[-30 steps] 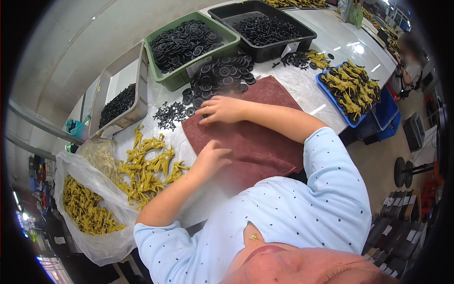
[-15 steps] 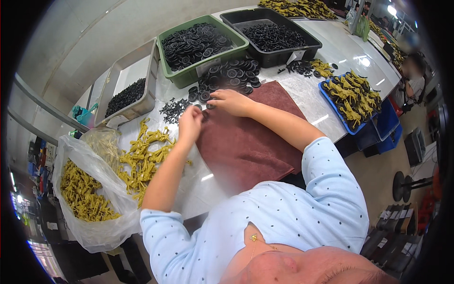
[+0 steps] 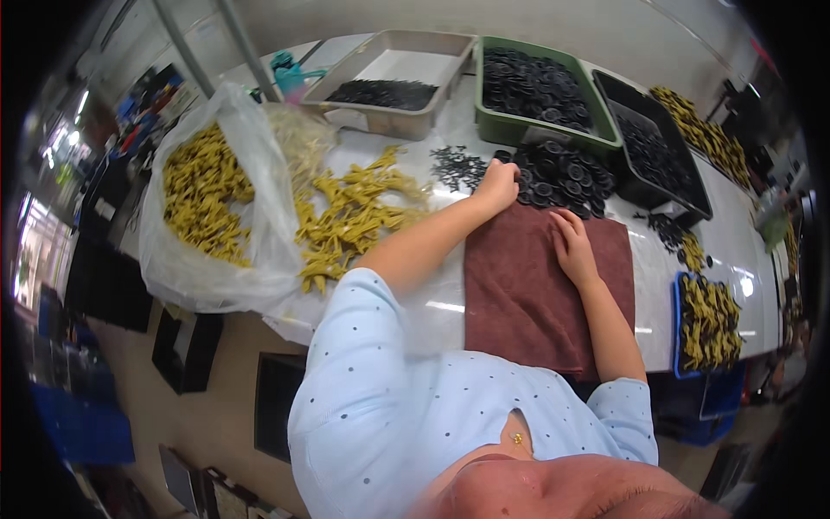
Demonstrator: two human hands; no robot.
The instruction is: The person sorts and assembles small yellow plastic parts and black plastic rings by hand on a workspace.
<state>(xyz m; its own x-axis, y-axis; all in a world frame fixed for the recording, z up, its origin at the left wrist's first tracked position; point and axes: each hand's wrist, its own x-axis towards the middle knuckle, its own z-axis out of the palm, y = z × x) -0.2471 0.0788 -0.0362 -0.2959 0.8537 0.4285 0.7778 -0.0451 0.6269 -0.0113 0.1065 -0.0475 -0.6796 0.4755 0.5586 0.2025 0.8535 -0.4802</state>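
A pale wall [image 3: 588,24] rises behind the white table [image 3: 437,268] (glossy); the floor [image 3: 226,424] is tan.

Cloth [image 3: 527,303] before loose wheels [image 3: 564,179], bin [image 3: 501,129] behind them, bag [image 3: 199,285] far left, tray [image 3: 678,333] right

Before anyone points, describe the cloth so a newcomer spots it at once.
Find the white table, then the black wheels heaped before the green tub. In front of these lies the cloth: a broad maroon sheet, unlike the small yellow parts left of it.
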